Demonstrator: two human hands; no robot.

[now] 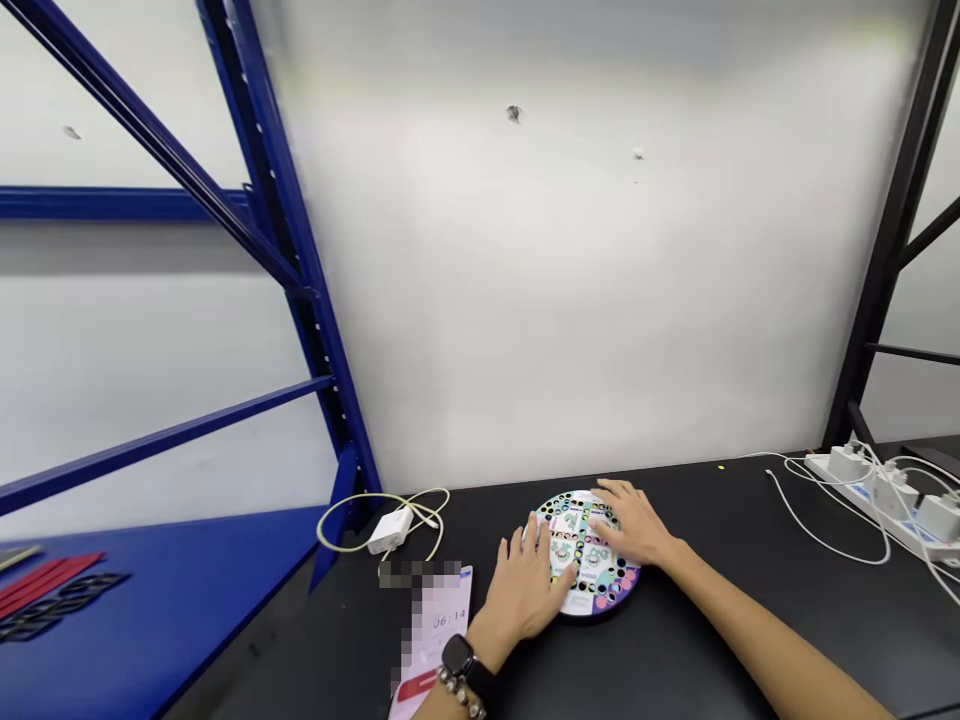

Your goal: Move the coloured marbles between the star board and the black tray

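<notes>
A round, colourful board with printed pictures and many small dark round spots lies flat on the black table. My left hand rests on its left side, fingers spread. My right hand lies over the board's upper right edge, its fingers also apart. Neither hand has anything in its grasp. A black watch and a beaded bracelet circle my left wrist. Beside that wrist is a phone with a lit screen, partly covered by my forearm and by a blurred patch.
A white charger with a coiled cable stands at the left. At the right a white power strip carries several plugs and loose cables. A blue rack frame and a blue table with red and black strips are farther left.
</notes>
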